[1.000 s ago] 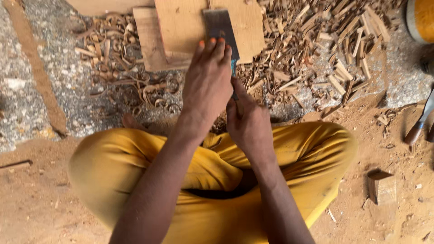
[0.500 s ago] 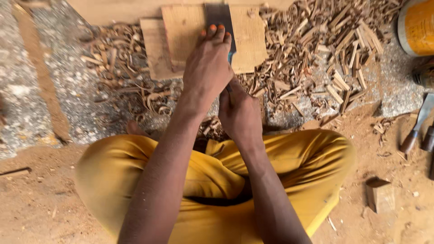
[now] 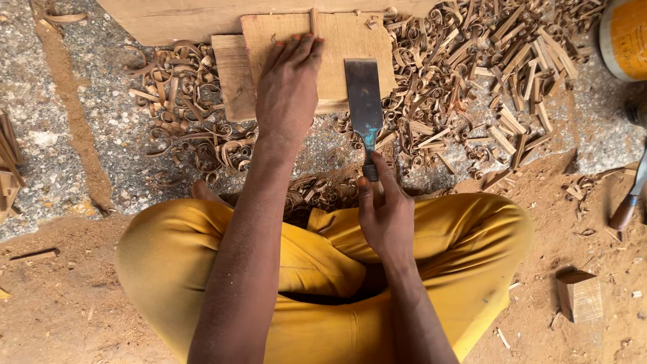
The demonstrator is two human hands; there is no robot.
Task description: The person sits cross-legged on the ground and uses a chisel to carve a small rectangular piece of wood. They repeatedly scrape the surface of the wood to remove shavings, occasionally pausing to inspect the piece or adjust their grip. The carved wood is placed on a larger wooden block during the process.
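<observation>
I sit cross-legged in yellow trousers on the ground. My left hand (image 3: 288, 87) lies flat, fingers together, on a thin wooden board (image 3: 350, 47) that rests on a second board (image 3: 232, 74). My right hand (image 3: 384, 212) grips the handle of a wide flat chisel (image 3: 364, 101). Its dark steel blade points away from me, with the edge resting on the board's right part, just beside my left hand.
Curled wood shavings and chips (image 3: 485, 81) cover the stone ground around the boards. A long plank (image 3: 202, 17) lies behind them. A yellow container (image 3: 623, 37) stands at top right. A tool handle (image 3: 627, 202) and a small wood block (image 3: 579, 296) lie on the sandy ground at right.
My left hand has slid left off the chisel blade onto the bare board. The blade now shows fully, and my right hand has drawn back toward my lap.
</observation>
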